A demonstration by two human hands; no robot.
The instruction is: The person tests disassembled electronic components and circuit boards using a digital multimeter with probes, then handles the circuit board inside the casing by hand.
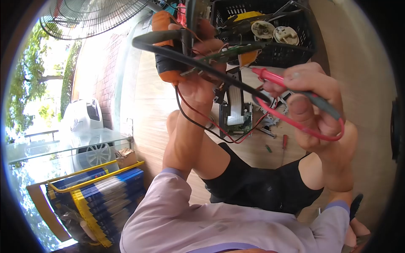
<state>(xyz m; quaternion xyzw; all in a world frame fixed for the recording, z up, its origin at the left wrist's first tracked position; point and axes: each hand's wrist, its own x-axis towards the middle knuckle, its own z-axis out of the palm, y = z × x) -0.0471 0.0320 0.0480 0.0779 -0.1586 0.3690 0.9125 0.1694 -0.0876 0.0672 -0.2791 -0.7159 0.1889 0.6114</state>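
Observation:
My left hand (198, 86) is closed around a narrow green circuit board (236, 52) with thin wires. Against that hand sits an orange-and-black multimeter (164, 63); I cannot tell whether the fingers also grip it. A dark grey probe (158, 39) points toward the left fingers, and its thick black lead (202, 67) crosses in front of the board. My right hand (314, 99) pinches a red-and-grey test probe (274, 78), tip toward the board but apart from it. Its red lead (287, 122) loops below the hand. An opened device (236, 114) with a white ribbon cable lies beneath.
A black crate (310, 40) with round white parts stands ahead. A red screwdriver (284, 142) and a small green piece (268, 148) lie on the wooden floor (261, 158). A fan (93, 17), a glass table (63, 145) and a yellow rack (107, 166) are at left.

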